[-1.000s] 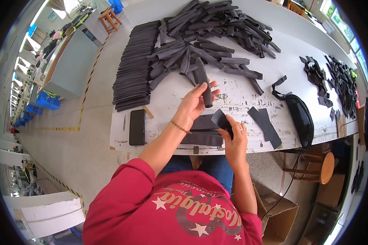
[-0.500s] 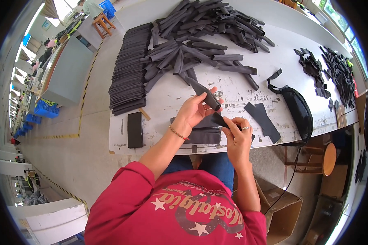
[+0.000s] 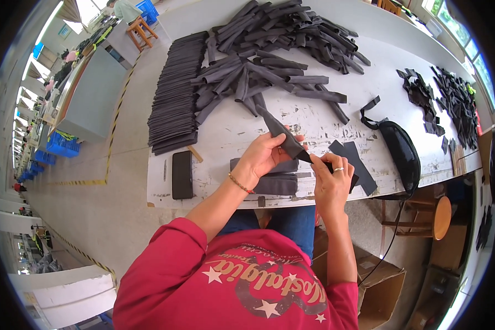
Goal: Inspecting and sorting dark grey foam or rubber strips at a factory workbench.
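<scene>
My left hand (image 3: 265, 155) is closed around a dark grey fabric tube (image 3: 273, 123), which slants down toward my right hand. My right hand (image 3: 331, 184) pinches a black strip (image 3: 354, 181) at the tube's lower end; one end of the strip sticks out past my fingers. Whether the strip's other end sits inside the tube or only against its mouth, I cannot tell. Folded dark fabric pieces (image 3: 279, 185) lie on the table under my hands. Two flat dark strips (image 3: 360, 168) lie crossed just right of my right hand.
A long row of stacked dark fabric pieces (image 3: 173, 93) and a loose heap of fabric tubes (image 3: 286, 30) cover the table's far side. A black phone (image 3: 182, 176) lies at left, a black mesh pouch (image 3: 400, 151) at right. Below stands an open cardboard box (image 3: 382, 289).
Both hands have shifted slightly right. My right hand has turned and moved up against the tube's lower end, and the black strip now shows beyond its fingers.
</scene>
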`<state>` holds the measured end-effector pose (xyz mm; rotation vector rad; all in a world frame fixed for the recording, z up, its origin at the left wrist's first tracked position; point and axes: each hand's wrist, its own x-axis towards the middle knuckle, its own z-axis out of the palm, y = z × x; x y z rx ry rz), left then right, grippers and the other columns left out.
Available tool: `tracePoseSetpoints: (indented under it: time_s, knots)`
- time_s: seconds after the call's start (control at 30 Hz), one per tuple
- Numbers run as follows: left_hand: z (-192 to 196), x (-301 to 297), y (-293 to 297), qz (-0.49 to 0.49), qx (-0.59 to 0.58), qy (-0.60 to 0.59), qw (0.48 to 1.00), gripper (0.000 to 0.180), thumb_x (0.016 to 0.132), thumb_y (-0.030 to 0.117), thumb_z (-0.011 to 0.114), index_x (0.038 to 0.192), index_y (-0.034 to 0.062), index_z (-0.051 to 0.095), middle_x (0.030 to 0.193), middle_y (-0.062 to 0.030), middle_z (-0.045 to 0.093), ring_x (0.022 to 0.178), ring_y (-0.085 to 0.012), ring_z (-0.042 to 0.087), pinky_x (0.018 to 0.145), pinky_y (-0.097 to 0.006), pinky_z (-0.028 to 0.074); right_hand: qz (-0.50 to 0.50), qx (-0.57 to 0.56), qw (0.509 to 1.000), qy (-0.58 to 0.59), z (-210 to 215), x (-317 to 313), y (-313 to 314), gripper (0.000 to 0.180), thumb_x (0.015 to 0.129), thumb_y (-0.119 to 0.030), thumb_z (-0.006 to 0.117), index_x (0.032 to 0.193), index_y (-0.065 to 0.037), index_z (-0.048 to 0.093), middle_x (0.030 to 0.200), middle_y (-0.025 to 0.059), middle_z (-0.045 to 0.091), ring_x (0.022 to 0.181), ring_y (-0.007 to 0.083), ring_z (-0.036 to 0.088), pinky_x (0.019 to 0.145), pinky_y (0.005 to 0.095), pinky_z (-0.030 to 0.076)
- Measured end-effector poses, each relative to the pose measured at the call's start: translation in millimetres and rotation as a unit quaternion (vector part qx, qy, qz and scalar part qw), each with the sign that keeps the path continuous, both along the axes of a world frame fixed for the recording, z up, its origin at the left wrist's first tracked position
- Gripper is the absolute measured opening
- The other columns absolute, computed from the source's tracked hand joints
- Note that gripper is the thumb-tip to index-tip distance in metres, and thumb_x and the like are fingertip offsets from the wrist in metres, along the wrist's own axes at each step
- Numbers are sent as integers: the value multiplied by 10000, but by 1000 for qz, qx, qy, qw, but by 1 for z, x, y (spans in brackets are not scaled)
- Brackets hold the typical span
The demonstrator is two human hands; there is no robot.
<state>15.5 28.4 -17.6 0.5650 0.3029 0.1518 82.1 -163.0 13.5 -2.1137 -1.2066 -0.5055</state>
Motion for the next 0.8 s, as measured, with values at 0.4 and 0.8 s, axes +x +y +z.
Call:
tracePoseSetpoints:
  time_s: [0.4, 0.8]
  knots:
    - [40, -19, -37, 129, 97, -41, 986, 591, 1010, 115, 451, 1502, 65, 128, 1268, -248, 554, 1108, -296, 615, 931, -421, 520, -11, 46, 998, -45, 3, -15, 13, 436, 741, -71, 759, 1167, -73, 664, 1002, 66, 563, 902, 246, 541, 812, 383, 389]
    - [34, -15, -49, 156, 145, -113, 971, 226, 979, 253, 573, 1045, 38, 553, 930, -125, 686, 1098, -271, 622, 984, -393, 459, 107, 166, 978, 64, -17, -34, 39, 409, 760, 22, 742, 1098, -17, 515, 1146, 200, 550, 1015, 364, 553, 824, 446, 486]
